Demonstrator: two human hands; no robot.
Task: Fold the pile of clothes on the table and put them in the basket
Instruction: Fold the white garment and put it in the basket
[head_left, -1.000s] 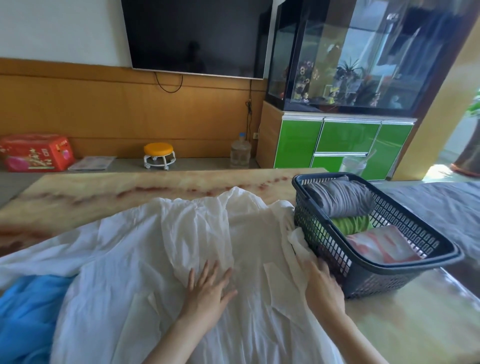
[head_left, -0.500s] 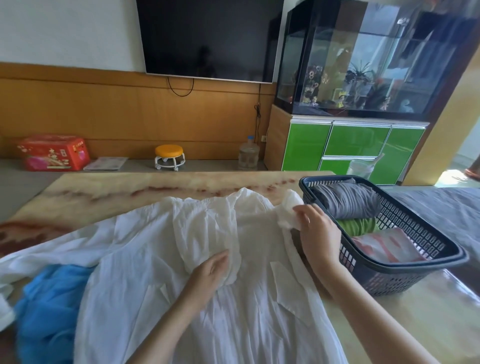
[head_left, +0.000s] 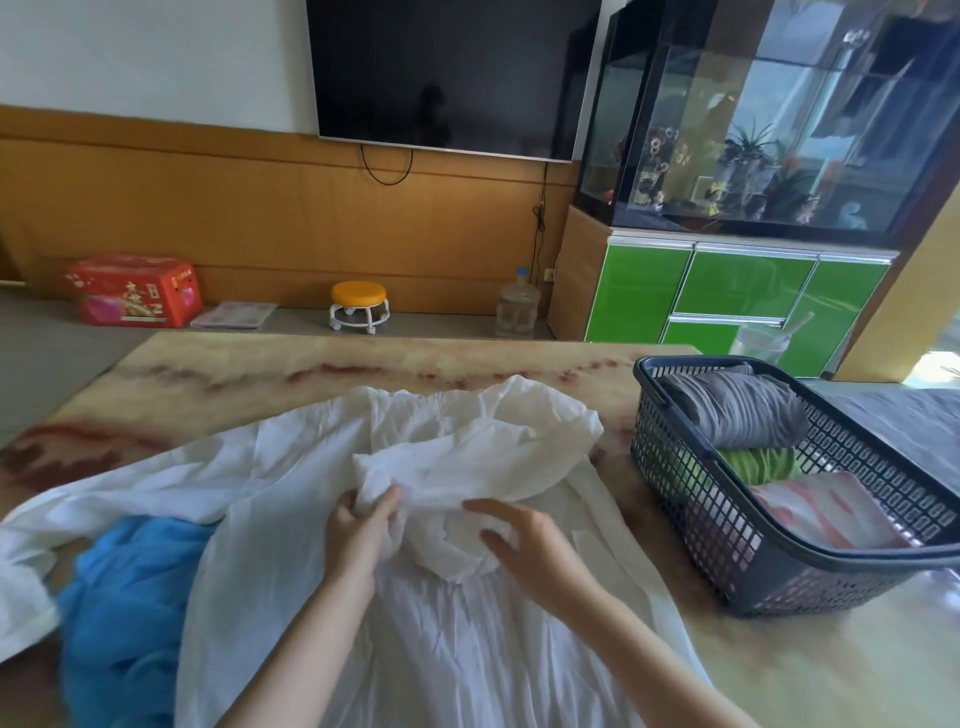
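While the white garment (head_left: 467, 649) is lying spread across the marble-patterned desk (head_left: 260, 379) in the head view, both forearms are reaching forward over it from the bottom edge. The left hand (head_left: 358, 535) is sitting knuckles-up at the middle of the cloth, its fingers (head_left: 384, 501) and thumb pinching a bunched fold of the white fabric and lifting it slightly off the layer below. The right hand (head_left: 524, 540) is lying just beside it, palm turned inward, thumb stretched toward the left hand, and its fingers (head_left: 498, 543) are curling into the same gathered lump of fabric and gripping it. One sleeve of the garment is trailing off toward the left edge of the desk. A blue garment (head_left: 124, 597) is lying crumpled partly under the white one, at the person's left. The dark plastic basket (head_left: 727, 530) is standing on the desk to the right, near the white cloth but not touching it. Inside it a grey folded piece (head_left: 737, 410) is sitting at the far end, a green piece (head_left: 758, 462) is showing beneath its near edge, and a red-and-white striped piece (head_left: 826, 514) is lying nearest the person.
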